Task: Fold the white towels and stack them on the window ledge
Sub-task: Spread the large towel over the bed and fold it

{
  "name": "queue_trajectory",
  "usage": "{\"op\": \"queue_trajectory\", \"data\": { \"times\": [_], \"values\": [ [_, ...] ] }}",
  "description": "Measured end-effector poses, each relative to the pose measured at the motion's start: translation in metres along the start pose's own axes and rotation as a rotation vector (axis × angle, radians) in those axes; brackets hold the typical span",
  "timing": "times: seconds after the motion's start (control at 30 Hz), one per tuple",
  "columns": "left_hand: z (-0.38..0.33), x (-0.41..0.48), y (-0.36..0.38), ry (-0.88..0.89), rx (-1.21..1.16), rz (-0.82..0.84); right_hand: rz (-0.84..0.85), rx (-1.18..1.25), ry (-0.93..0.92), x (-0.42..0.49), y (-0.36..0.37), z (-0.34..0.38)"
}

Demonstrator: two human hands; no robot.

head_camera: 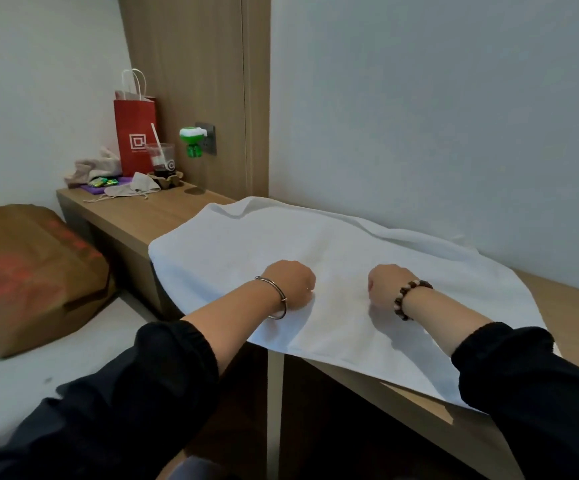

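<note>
A white towel (pixel 333 244) lies spread flat over the wooden ledge (pixel 565 306) along the wall. Its near edge hangs over the front of the ledge. My left hand (pixel 289 284), with a metal bangle on the wrist, sits on the middle of the towel, fingers curled down into the cloth. About a hand's width to the right, my right hand (pixel 386 285), with a bead bracelet on the wrist, grips the towel the same way. The fingertips of both hands are hidden behind the knuckles.
At the ledge's far left stand a red paper bag (pixel 135 133), a plastic cup with a straw (pixel 161 161), crumpled cloths (pixel 97 166) and a green plug-in device (pixel 193 140). A brown paper bag (pixel 28 271) lies on the white bed (pixel 11 386) at the left.
</note>
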State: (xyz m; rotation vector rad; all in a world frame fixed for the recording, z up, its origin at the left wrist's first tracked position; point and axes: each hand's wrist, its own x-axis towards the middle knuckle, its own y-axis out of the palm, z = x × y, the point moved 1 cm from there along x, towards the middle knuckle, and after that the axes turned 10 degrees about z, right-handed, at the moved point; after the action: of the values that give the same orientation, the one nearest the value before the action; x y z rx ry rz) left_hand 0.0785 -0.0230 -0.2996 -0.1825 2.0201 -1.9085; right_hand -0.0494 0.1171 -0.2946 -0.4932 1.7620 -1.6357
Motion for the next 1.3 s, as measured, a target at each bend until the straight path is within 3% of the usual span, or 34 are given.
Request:
{"op": "queue_trajectory", "data": {
  "times": [0.13, 0.27, 0.33, 0.4, 0.47, 0.57, 0.7, 1.0, 1.2, 1.3],
  "values": [
    [-0.017, 0.01, -0.007, -0.039, 0.033, -0.012, 0.106, 0.029, -0.066, -0.011, -0.005, -0.006],
    [-0.031, 0.03, -0.002, -0.095, -0.045, -0.057, 0.46, 0.477, -0.131, -0.023, -0.014, -0.01],
    [-0.041, 0.046, 0.007, -0.06, -0.101, -0.029, 0.312, 0.549, -0.11, -0.017, -0.01, -0.023],
    [-0.056, 0.059, 0.017, -0.034, -0.122, 0.027, 0.008, 0.43, -0.027, -0.006, -0.004, -0.041],
    [-0.073, 0.068, 0.028, -0.028, -0.121, 0.081, -0.126, 0.27, 0.064, 0.004, 0.006, -0.063],
    [-0.084, 0.078, 0.041, -0.058, -0.073, 0.15, 0.002, 0.061, 0.075, 0.017, 0.028, -0.092],
    [-0.083, 0.082, 0.044, -0.068, -0.032, 0.142, 0.019, 0.104, 0.092, 0.025, 0.05, -0.122],
    [-0.082, 0.084, 0.046, -0.063, -0.007, 0.122, 0.043, 0.224, 0.589, 0.029, 0.047, -0.177],
    [-0.083, 0.084, 0.045, -0.061, -0.003, 0.107, 0.027, 0.177, 0.435, 0.021, 0.047, -0.203],
    [-0.083, 0.085, 0.046, -0.063, 0.002, 0.109, 0.008, 0.214, 0.662, 0.01, 0.049, -0.225]
  ]
}}
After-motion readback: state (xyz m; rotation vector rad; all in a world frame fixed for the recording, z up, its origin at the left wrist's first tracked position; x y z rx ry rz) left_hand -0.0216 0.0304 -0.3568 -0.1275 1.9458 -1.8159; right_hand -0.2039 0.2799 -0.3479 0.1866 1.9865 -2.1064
